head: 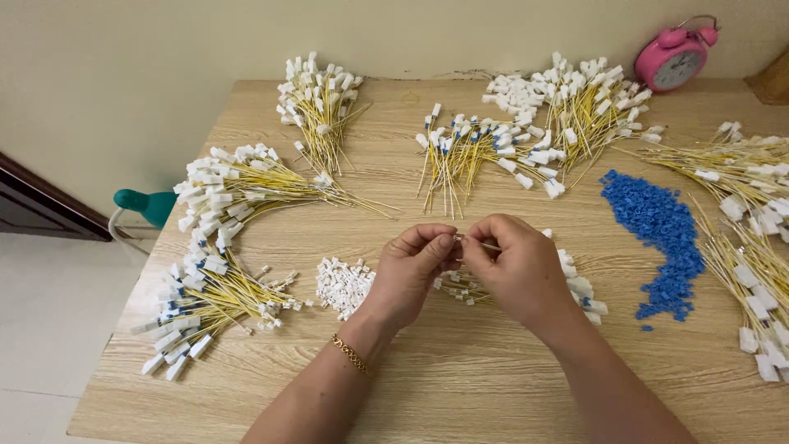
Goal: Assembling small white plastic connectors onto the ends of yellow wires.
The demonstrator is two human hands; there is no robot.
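Observation:
My left hand and my right hand meet at the middle of the wooden table. Their fingertips pinch one thin yellow wire between them. The wire's end piece is hidden by the fingers. A gold bracelet sits on my left wrist. Under my right hand lies a small bundle of yellow wires with white connectors. A little heap of loose white connectors lies just left of my left hand.
Bundles of yellow wires with white connectors fan out along the left, back and right of the table. A pile of small blue pieces lies right of my hands. A pink alarm clock stands at the back right.

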